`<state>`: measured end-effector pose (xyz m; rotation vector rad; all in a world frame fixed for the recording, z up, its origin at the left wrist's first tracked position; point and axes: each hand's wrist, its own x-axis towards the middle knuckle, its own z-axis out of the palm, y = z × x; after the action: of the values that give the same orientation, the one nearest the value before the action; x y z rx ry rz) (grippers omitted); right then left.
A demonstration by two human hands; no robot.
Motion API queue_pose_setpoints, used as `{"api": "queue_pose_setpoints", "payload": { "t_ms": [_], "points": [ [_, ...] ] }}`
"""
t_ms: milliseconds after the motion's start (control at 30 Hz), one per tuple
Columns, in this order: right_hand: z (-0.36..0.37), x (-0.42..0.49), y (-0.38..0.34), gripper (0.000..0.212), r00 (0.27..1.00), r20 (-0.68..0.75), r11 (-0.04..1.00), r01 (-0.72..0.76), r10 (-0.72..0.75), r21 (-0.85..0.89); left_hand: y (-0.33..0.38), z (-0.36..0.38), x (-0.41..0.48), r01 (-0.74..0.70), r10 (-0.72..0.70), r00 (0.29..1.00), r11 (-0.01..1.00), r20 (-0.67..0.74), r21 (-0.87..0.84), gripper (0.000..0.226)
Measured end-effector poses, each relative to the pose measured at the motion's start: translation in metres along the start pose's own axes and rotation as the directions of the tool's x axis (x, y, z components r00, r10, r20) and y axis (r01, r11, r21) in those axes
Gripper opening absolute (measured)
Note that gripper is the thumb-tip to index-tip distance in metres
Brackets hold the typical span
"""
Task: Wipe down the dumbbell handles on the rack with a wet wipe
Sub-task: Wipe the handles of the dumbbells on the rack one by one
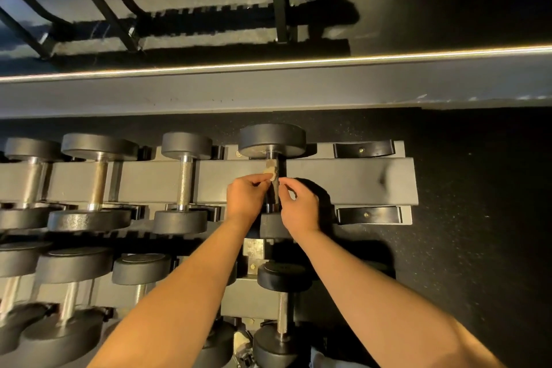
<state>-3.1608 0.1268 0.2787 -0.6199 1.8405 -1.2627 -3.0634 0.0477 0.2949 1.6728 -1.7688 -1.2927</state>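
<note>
Stands over the dumbbell rack (pixel 343 179), looking straight down, with both bare forearms stretched up from the bottom edge toward the centre of the frame. Converges with both hands on the rightmost dumbbell (pixel 271 140) of the upper tier, lying in its cradles with the handle (pixel 274 188) running up and down the frame.

Pinches a small, pale wet wipe (pixel 270 173) in the left hand (pixel 245 199) — thumb and curled fingertips closed on it, pressing it against the left side of the handle's upper part, just below the far head. Holds the left wrist straight, back of the hand toward the camera, knuckles aimed at the upper right.

Holds the right hand (pixel 300 209) just across the handle, fingers curled, fingertips at the bar's right edge. Cannot tell whether gripping the bar, catching a corner of the wipe or merely touching. Hides part of the dumbbell's near head behind both wrists.

Further left on the same tier, more dumbbells side by side, the nearest (pixel 185 176) with a chrome knurled handle. On the lower tier, toward the bottom centre, another dumbbell (pixel 282 308) between the two forearms. At the right end of the rack, two black cradles (pixel 363 149) — one above the beam, one below.
</note>
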Motion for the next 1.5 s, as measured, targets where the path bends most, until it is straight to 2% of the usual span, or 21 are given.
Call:
{"api": "queue_pose_setpoints", "payload": {
  "t_ms": [167,300,400,500,600,667,767,833,933,1033,1167,1333,1400,1500],
  "points": [
    [-0.001,-0.001,-0.002,0.026,1.0,0.009,1.0,-0.015,0.015,0.021,-0.005,-0.008,-0.014,0.153,-0.158,0.985,0.986,0.076,0.067,0.012],
    [-0.003,-0.002,-0.004,0.021,0.998,0.058,1.0,-0.031,0.031,-0.001,-0.002,-0.014,-0.027,0.19,-0.2,0.975,0.976,0.096,0.108,0.008],
    [-0.008,-0.008,-0.007,0.013,0.995,0.102,1.0,0.004,-0.002,-0.013,0.0,-0.014,-0.037,0.135,-0.131,0.986,0.99,0.107,-0.033,0.013],
    [-0.014,-0.013,-0.008,0.009,0.989,0.143,0.999,0.034,-0.031,-0.02,0.001,-0.008,-0.046,0.029,-0.018,0.991,0.996,0.132,-0.084,0.021],
    [-0.016,-0.007,-0.013,0.008,0.985,0.168,0.998,0.045,-0.037,-0.042,0.003,-0.005,-0.052,-0.031,0.046,0.992,0.992,0.119,-0.125,0.019],
    [-0.014,0.004,-0.018,0.014,0.993,0.097,0.997,0.067,-0.064,-0.033,0.006,-0.004,-0.055,-0.067,0.074,0.995,0.992,0.068,-0.103,0.02],
    [-0.005,0.026,-0.029,0.016,0.988,-0.044,0.986,0.143,-0.147,-0.085,-0.002,0.004,-0.057,-0.031,0.03,0.993,0.999,-0.11,-0.012,0.02],
    [0.003,0.04,-0.033,0.018,0.984,0.002,0.968,0.174,-0.177,-0.181,-0.007,0.013,-0.053,0.034,-0.016,0.983,0.995,-0.181,0.096,0.024],
    [0.012,0.049,-0.031,0.02,0.984,0.06,0.944,0.177,-0.166,-0.28,-0.013,0.018,-0.047,0.048,-0.008,0.978,0.981,-0.21,0.186,0.034],
    [0.009,0.04,-0.022,0.022,0.989,0.082,0.94,0.144,-0.125,-0.309,-0.017,0.018,-0.046,0.023,0.024,0.977,0.975,-0.21,0.219,0.038],
    [-0.002,0.019,-0.012,0.017,0.997,0.076,0.979,0.016,-0.001,-0.203,-0.02,0.017,-0.046,0.021,0.017,0.982,0.98,-0.188,0.199,0.038],
    [-0.007,0.006,-0.018,0.015,0.986,0.096,0.974,-0.114,0.134,-0.194,-0.018,0.014,-0.05,-0.037,0.069,0.986,0.978,-0.15,0.206,0.038],
    [-0.01,-0.008,-0.02,0.016,0.995,0.066,0.992,-0.066,0.073,-0.104,-0.018,0.01,-0.049,-0.098,0.119,0.989,0.974,-0.092,0.203,0.039],
    [-0.019,-0.036,-0.019,0.015,0.995,-0.006,0.995,0.097,-0.097,-0.027,-0.018,0.006,-0.065,-0.235,0.233,0.972,0.958,0.035,0.164,0.036]
  ]
}}
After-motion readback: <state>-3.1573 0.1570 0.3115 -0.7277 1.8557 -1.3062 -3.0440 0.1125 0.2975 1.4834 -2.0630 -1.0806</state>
